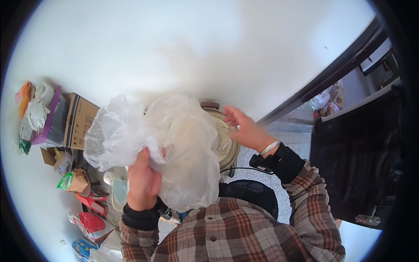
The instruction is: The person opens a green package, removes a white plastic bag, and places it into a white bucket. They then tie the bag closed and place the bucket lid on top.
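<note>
My left hand [144, 178] grips the gathered neck of a translucent plastic bag [190, 157]. The bag's crumpled upper part [113, 134] spreads to the left of the hand, and its fuller part hangs to the right. Something pale and round shows dimly inside; what it is cannot be told. Behind the bag, against the wall, stands a round greenish-beige lidded appliance [230, 149] with a brown handle [209, 105], partly hidden by the bag. My right hand [244, 129] is over the right edge of that appliance, fingers apart, holding nothing.
At the left are a cardboard carton [80, 121], a clear bin with a purple rim [49, 119], an electric fan [119, 190] and several bags. A dark door [356, 163] with a handle stands at the right, beside a dark door frame [327, 73]. A black cable [245, 168] runs below my right wrist.
</note>
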Demonstrator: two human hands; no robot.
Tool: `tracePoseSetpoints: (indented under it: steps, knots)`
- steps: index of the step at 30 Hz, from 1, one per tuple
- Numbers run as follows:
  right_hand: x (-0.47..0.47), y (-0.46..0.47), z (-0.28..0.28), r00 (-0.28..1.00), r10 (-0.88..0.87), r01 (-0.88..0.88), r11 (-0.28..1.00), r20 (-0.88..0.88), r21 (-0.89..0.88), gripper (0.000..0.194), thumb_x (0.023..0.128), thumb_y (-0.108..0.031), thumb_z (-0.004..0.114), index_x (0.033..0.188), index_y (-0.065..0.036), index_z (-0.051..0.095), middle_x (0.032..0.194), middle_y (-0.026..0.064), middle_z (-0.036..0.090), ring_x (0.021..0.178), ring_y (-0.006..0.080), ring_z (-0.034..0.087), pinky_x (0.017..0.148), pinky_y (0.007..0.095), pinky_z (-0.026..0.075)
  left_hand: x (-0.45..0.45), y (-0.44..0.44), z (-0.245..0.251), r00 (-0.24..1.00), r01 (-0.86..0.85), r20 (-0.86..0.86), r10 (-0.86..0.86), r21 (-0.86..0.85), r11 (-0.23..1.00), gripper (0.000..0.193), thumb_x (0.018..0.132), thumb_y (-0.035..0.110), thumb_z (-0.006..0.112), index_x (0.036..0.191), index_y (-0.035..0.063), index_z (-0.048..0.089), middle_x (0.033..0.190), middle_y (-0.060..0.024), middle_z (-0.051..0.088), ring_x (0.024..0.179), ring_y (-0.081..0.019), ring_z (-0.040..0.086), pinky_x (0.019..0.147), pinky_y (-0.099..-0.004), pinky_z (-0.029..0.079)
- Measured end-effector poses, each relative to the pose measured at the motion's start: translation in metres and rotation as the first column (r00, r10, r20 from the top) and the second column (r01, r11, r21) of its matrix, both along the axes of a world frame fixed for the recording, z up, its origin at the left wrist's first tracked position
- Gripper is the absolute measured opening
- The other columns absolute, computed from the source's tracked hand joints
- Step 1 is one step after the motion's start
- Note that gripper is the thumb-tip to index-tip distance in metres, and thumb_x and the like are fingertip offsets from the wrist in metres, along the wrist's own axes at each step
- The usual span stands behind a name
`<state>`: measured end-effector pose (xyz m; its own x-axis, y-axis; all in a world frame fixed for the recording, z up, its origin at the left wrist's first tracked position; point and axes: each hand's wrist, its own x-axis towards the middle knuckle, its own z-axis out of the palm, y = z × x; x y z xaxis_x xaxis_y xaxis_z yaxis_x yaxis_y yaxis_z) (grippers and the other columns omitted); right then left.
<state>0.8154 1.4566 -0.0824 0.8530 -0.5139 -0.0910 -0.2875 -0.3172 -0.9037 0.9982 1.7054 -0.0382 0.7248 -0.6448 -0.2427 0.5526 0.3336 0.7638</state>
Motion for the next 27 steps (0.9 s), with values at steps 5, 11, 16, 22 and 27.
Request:
tracePoseSetpoints:
  steps: [5, 11, 16, 22, 27]
  knots:
    - [0.003, 0.009, -0.027, 0.971, 0.221, -0.193, 0.949, 0.09, -0.25, 0.075, 0.074, 0.0, 0.06, 0.143, 0.002, 0.032, 0.142, 0.0249, 0.041, 0.128, 0.0346, 0.045, 0.109, 0.0356, 0.035, 0.002, 0.007, 0.035, 0.973, 0.171, 0.154, -0.17, 0.005, 0.985, 0.023, 0.1, 0.026, 0.047, 0.11, 0.0061, 0.055, 0.091, -0.0036, 0.058, 0.09, -0.0222, 0.056, 0.106, -0.0572, 0.038]
    - [0.029, -0.001, -0.048, 0.988, 0.128, -0.146, 0.949, 0.082, 0.279, 0.079, 0.086, -0.015, 0.065, 0.15, -0.006, 0.021, 0.145, 0.0131, 0.04, 0.136, 0.0238, 0.037, 0.111, 0.038, 0.032, 0.014, 0.024, 0.078, 0.89, 0.376, 0.307, -0.337, -0.076, 0.923, 0.026, 0.1, 0.033, 0.045, 0.106, 0.0109, 0.058, 0.089, -0.0004, 0.057, 0.094, -0.0207, 0.057, 0.105, -0.0573, 0.038]
    - [0.026, -0.01, -0.051, 0.982, -0.145, -0.044, 0.438, 0.119, 0.898, 0.069, 0.092, -0.019, 0.058, 0.151, -0.009, 0.022, 0.14, 0.0061, 0.046, 0.124, 0.0154, 0.047, 0.1, 0.0359, 0.04, 0.005, 0.034, 0.107, 0.931, 0.256, 0.264, -0.251, 0.019, 0.967, 0.023, 0.099, 0.032, 0.045, 0.093, 0.012, 0.053, 0.083, 0.0006, 0.05, 0.083, -0.017, 0.05, 0.1, -0.0505, 0.038]
    - [0.029, -0.01, -0.079, 0.962, -0.269, 0.182, 0.756, 0.044, 0.629, 0.045, 0.09, -0.02, 0.061, 0.133, -0.01, 0.051, 0.106, 0.0029, 0.065, 0.093, 0.0171, 0.062, 0.083, 0.0325, 0.049, -0.002, 0.027, 0.117, 0.855, 0.388, 0.35, -0.382, 0.056, 0.92, 0.023, 0.096, 0.034, 0.048, 0.091, 0.0122, 0.055, 0.082, 0.0004, 0.051, 0.083, -0.0163, 0.051, 0.092, -0.048, 0.044]
    - [0.008, -0.022, -0.105, 0.958, -0.179, 0.132, 0.969, -0.226, -0.208, 0.035, 0.084, -0.015, 0.064, 0.117, -0.002, 0.06, 0.086, 0.006, 0.067, 0.083, 0.0207, 0.065, 0.079, 0.0332, 0.052, -0.01, 0.022, 0.121, 0.863, 0.312, 0.381, -0.332, 0.117, 0.943, 0.04, 0.093, 0.041, 0.056, 0.07, 0.0088, 0.048, 0.064, -0.0002, 0.041, 0.062, -0.015, 0.04, 0.093, -0.042, 0.043]
